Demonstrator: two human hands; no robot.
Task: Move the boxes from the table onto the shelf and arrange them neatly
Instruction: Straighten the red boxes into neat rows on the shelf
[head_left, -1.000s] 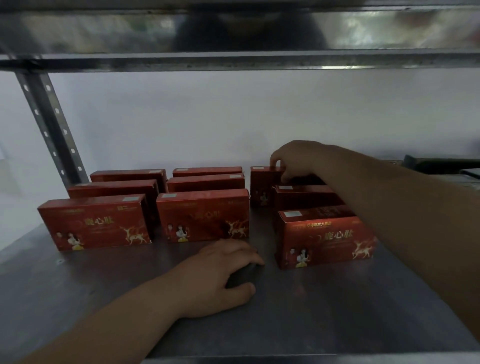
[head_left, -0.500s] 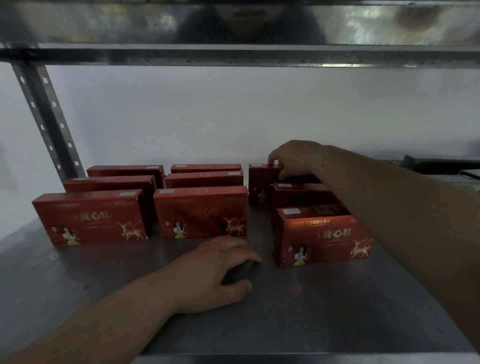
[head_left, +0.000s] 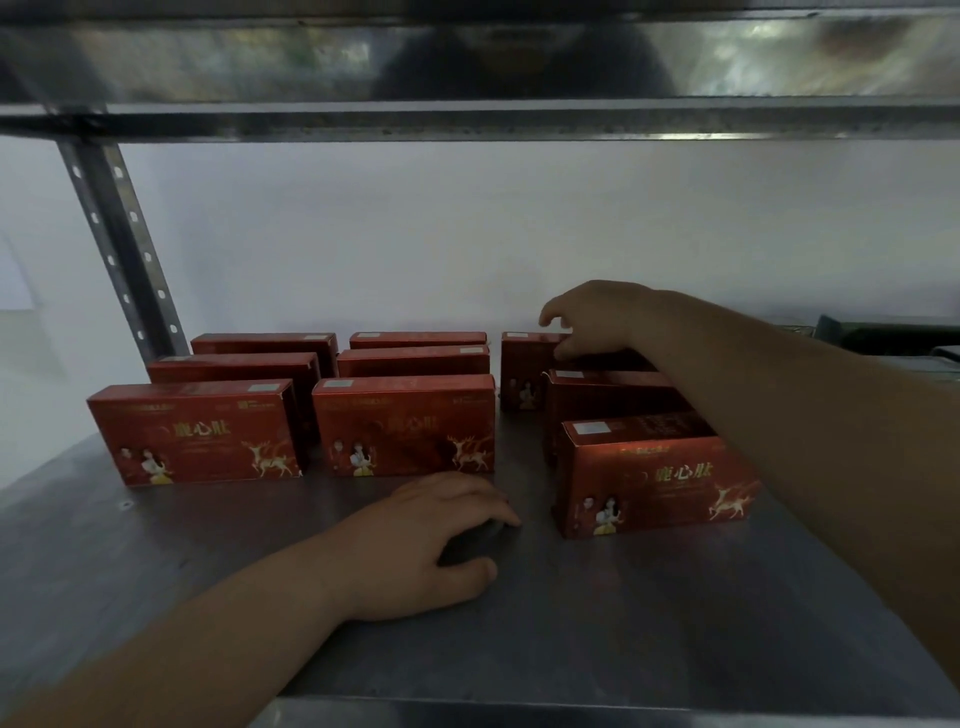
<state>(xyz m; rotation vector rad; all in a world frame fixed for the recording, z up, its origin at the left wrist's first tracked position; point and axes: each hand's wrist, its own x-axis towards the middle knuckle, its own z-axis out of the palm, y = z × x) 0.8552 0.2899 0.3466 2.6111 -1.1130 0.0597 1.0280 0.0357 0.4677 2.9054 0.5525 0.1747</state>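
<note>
Nearest the camera, the left hand (head_left: 441, 540) just rests on the grey metal shelf (head_left: 623, 623), fingers loosely curled and holding nothing. Behind it, nine red boxes stand on their long edges, long axis running left-right, in three columns. The right column looks staggered: the front box (head_left: 654, 478) sits further right than the back box (head_left: 527, 364). That back box is right under the right hand (head_left: 592, 322), so that's clearly the nearer hand; its fingers are loose, one tip touching the top, not gripping. Beyond that, a plain white wall (head_left: 467, 234).
</note>
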